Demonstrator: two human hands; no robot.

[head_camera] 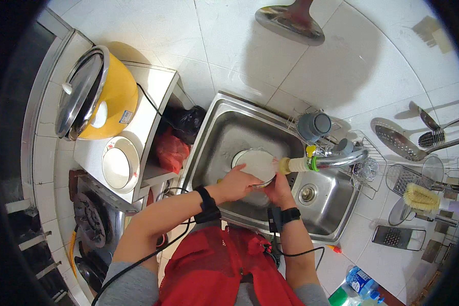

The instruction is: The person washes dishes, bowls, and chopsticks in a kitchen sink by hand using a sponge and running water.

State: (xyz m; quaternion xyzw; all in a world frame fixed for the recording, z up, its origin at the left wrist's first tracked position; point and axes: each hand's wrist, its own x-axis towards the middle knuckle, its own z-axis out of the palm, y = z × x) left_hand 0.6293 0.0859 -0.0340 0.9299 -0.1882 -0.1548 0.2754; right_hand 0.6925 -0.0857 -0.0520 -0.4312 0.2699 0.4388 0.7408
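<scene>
A round white bowl or plate is held between both hands over the larger basin of the stainless-steel sink, just by the faucet outlet. My left hand grips its near left rim, with the thumb over the face. On the near right side, my right hand holds the rim, its fingers partly hidden. Another light rim shows behind the held piece; whether it is a second dish cannot be told. The curved metal faucet has a ribbed light hose end. Both wrists wear black bands with cables.
To the left, a white cabinet bears a yellow pot with a tilted metal lid and a bowl. A gas burner sits below them. Wire racks, a skimmer, a yellow brush and graters line the right wall; bottles stand lower right.
</scene>
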